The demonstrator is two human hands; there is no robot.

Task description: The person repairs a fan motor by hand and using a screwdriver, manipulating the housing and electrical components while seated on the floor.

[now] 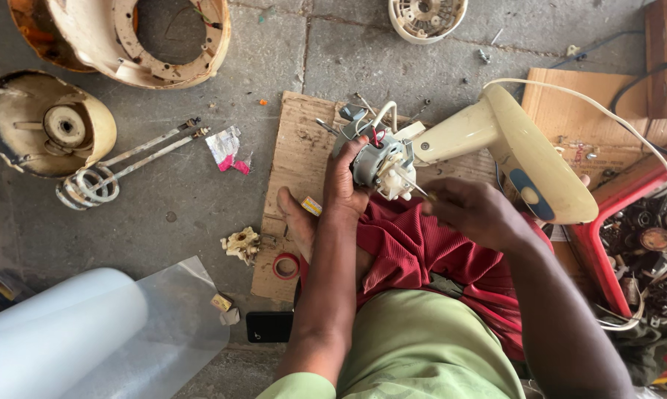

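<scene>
Fan motor in our lap, over the cardboard's near edge.
Our left hand (346, 181) grips the fan motor (378, 161); our right hand (475, 210) pinches a blurred thin tool. A pink-white wrapper (227, 149) lies beyond the cardboard (300, 148)'s left edge.

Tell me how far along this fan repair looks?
Done: the motor is stripped bare, with cream housing shells lying aside on the floor. In hand: the left hand grips the motor on the cream stand, while the right hand works a thin tool at its shaft. Left: the shells and vented cover remain off.
</scene>
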